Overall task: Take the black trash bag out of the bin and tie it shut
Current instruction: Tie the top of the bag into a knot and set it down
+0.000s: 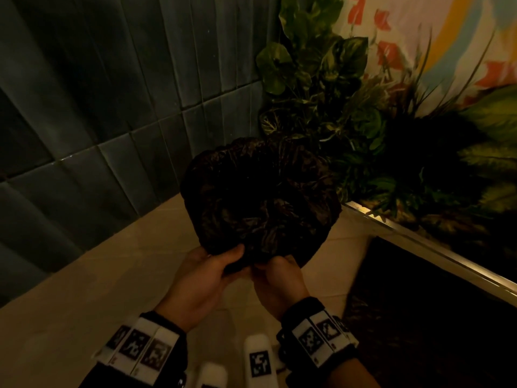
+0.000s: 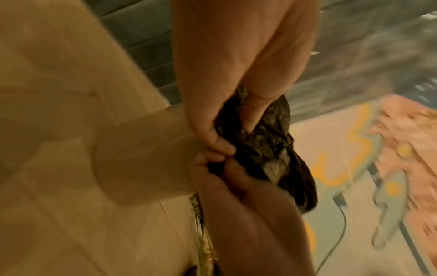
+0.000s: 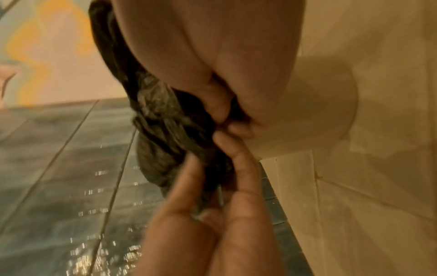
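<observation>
The black trash bag [image 1: 260, 197] bulges, crumpled, over the top of a beige round bin [image 2: 141, 162], which the head view hides beneath the plastic. My left hand [image 1: 221, 261] and right hand [image 1: 275, 268] meet at the bag's near edge, and each pinches a gathered fold of it. The left wrist view shows the bunched bag [image 2: 264, 142] between the fingers of both hands. From the right wrist, the twisted black plastic [image 3: 165, 127] runs past my fingers, with the bin [image 3: 314, 115] just behind.
A dark green tiled wall [image 1: 98, 107] stands behind and to the left. Leafy plants [image 1: 349, 121] crowd the right on a metal-edged ledge [image 1: 419, 233], with a dark panel [image 1: 433, 317] below. The floor [image 1: 98, 289] is beige tile.
</observation>
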### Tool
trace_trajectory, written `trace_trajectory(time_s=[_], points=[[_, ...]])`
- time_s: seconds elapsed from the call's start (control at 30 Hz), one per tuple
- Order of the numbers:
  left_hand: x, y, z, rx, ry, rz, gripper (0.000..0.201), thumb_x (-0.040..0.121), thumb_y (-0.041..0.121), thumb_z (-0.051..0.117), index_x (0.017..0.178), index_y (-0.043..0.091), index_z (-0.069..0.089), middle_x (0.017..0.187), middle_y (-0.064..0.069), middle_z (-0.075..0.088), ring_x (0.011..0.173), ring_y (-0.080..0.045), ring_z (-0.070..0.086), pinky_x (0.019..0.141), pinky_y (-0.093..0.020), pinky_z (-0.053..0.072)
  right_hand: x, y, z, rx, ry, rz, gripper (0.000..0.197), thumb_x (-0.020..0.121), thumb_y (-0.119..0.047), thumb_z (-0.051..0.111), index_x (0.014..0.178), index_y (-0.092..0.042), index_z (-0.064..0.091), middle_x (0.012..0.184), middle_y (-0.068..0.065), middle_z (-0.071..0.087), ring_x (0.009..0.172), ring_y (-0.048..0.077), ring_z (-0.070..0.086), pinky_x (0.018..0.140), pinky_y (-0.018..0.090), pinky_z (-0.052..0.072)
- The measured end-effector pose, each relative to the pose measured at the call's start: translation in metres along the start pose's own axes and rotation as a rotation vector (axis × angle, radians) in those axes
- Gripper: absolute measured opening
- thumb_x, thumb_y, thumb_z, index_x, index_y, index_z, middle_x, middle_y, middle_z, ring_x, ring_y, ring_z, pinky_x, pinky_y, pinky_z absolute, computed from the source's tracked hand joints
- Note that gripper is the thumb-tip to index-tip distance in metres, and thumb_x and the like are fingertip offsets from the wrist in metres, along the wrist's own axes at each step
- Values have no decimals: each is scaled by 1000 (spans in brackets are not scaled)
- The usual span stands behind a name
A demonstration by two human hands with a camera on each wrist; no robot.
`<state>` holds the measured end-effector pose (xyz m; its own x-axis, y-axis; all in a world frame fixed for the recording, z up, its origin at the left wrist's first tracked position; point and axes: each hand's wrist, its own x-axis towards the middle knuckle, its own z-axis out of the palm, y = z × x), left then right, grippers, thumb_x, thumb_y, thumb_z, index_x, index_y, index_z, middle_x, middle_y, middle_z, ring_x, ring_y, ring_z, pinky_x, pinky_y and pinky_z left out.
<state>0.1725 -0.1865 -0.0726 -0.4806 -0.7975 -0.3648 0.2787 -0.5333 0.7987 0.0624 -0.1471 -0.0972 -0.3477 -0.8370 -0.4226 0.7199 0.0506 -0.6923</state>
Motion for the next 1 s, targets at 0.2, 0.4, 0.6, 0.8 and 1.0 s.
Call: trace_trajectory(time_s=[0.2,0.4,0.6,0.8,1.0], points=[[13,-4,-5,-176,-19,-101,46,82,-23,32,105,1,64,105,-16,72,96,-31,68,77,-36,59,-10,-7,-14,163,-20,-7,29,75,11,36,79,-11,53,72,10,48,67,26,47,63,36,40],[24,-5,3,-10,-6,-40,44,82,-20,35,78,6,70,75,-8,68,70,-20,62,61,-30,52,-28,0,-6,156,50,-31,36,84,-19,65,113,-12,44,95,14,57,61,22,60,53,33,49],[20,-4,-1,133,-87,-59,44,82,-16,35,104,5,66,95,-11,72,73,-16,71,64,-28,54,-20,-1,17,-24,111,-46,45,75,-19,77,109,-5,51,95,8,63,68,18,65,54,25,54],[11,1,-5,173,-21,-105,37,90,36,40,110,15,64,87,-3,64,72,-17,56,70,-36,38,-17,-8,13,99,49,72,14,90,3,55,98,-8,53,64,5,51,50,14,51,48,24,50],[-2,-3,-12,338,402,196,33,90,38,57,117,25,45,93,0,59,77,-18,57,59,-30,45,-16,-7,8,168,5,63,31,93,14,33,107,-5,53,68,6,51,58,18,50,69,39,57]])
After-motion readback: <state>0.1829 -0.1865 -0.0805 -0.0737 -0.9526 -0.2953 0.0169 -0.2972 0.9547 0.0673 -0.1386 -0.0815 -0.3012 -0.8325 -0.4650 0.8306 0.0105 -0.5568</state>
